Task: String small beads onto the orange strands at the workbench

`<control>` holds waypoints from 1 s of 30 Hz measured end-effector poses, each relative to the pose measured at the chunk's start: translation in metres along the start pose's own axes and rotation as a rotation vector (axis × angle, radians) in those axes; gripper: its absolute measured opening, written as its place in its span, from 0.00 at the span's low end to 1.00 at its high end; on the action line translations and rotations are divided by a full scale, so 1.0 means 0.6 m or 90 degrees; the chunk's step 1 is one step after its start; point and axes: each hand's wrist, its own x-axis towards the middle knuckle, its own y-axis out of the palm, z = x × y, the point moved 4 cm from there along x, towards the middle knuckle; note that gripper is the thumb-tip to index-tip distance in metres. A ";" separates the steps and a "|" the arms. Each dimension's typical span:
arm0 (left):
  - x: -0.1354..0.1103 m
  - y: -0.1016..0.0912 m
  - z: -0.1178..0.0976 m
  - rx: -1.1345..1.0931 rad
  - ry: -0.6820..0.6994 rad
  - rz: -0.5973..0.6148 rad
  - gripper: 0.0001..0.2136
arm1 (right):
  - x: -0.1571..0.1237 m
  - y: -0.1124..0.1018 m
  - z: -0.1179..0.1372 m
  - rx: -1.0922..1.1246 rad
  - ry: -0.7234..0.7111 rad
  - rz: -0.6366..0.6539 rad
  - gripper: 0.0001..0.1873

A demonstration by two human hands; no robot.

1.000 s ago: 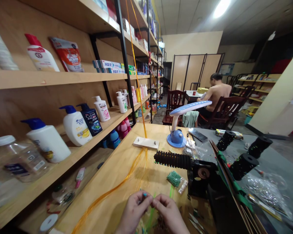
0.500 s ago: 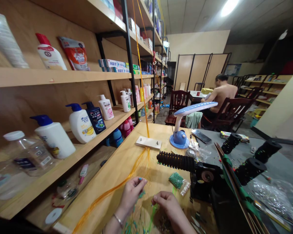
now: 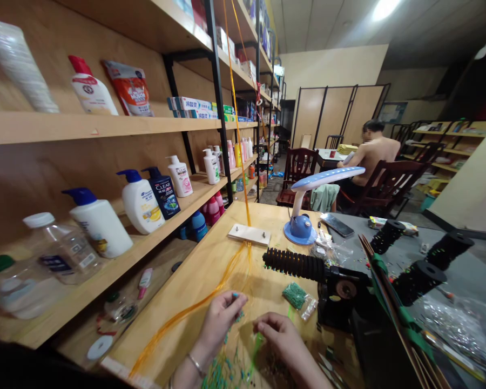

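Beaded strands (image 3: 227,359) lie at 6 o'clock, cut off by the lower frame edge. Your left hand (image 3: 222,324) pinches a teal bead (image 3: 235,295). Your right hand (image 3: 277,337) curls inward; you cannot tell whether it grasps anything. Orange cords (image 3: 190,308) run at 9 o'clock; a black coiled spindle (image 3: 295,266) stands at 12 o'clock.

Both hands low in view, just apart. The left hand (image 3: 222,320) is raised, thumb and forefinger pinched; a thin bracelet (image 3: 196,366) circles the left wrist (image 3: 201,353). The right hand (image 3: 277,336) lies palm down, fingers curled.
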 end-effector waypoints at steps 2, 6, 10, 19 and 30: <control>-0.014 0.005 -0.011 0.016 0.007 0.029 0.16 | -0.006 0.010 0.005 0.027 0.013 0.022 0.26; -0.036 0.011 -0.030 0.098 0.039 0.082 0.12 | -0.014 0.028 0.010 0.056 0.028 0.041 0.28; -0.044 -0.002 -0.028 0.166 0.055 0.104 0.09 | -0.017 0.029 0.008 -0.020 -0.027 0.012 0.24; -0.065 -0.073 -0.005 0.446 0.053 0.064 0.08 | -0.043 0.000 -0.019 -0.097 -0.069 -0.043 0.22; -0.061 -0.071 0.030 0.748 0.061 0.060 0.10 | -0.060 -0.001 -0.032 -0.030 -0.051 -0.055 0.25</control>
